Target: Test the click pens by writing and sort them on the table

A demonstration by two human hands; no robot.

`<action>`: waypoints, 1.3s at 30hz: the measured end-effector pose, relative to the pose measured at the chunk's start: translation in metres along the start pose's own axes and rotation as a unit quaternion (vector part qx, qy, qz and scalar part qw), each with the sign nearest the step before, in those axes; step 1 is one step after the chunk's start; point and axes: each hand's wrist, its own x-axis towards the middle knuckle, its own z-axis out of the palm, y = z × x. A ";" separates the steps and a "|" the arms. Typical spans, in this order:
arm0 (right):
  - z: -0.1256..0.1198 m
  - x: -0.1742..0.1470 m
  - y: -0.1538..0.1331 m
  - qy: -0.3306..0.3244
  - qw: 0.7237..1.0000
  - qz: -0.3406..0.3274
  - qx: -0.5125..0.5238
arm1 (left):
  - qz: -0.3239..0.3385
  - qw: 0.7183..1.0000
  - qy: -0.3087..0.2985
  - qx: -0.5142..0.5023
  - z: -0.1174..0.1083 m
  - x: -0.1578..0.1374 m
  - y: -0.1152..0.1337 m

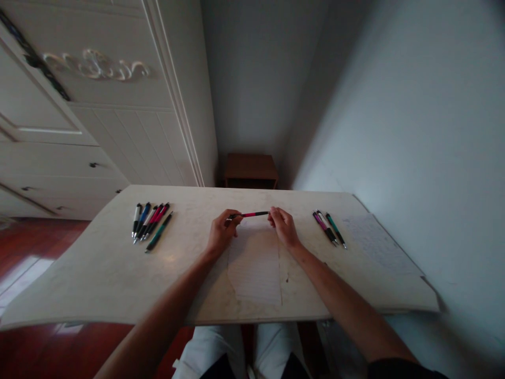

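Observation:
A pink and black pen (252, 214) is held level between my two hands above the far edge of a lined sheet of paper (258, 268). My left hand (224, 229) is closed around one end of it. At the other end, the fingertips of my right hand (283, 225) pinch the dark tip. To the left lies a group of several pens, with a white pen (136, 221), a blue pen (142, 218) and a green pen (159, 231) among them. On the right rest a purple pen (324, 227) and another green pen (336, 230), with a whitish one between them.
The pale table (189, 295) has a rounded left side. A sheet covered in writing (379, 242) lies at its right edge, beside the grey wall (442, 158). A white cabinet (130, 131) stands at the left, and a small brown stool-like piece (251, 166) is behind the table.

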 end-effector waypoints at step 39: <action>0.003 -0.011 -0.009 -0.113 0.982 -0.095 -0.118 | 0.347 0.890 -0.055 0.292 0.010 0.006 -0.009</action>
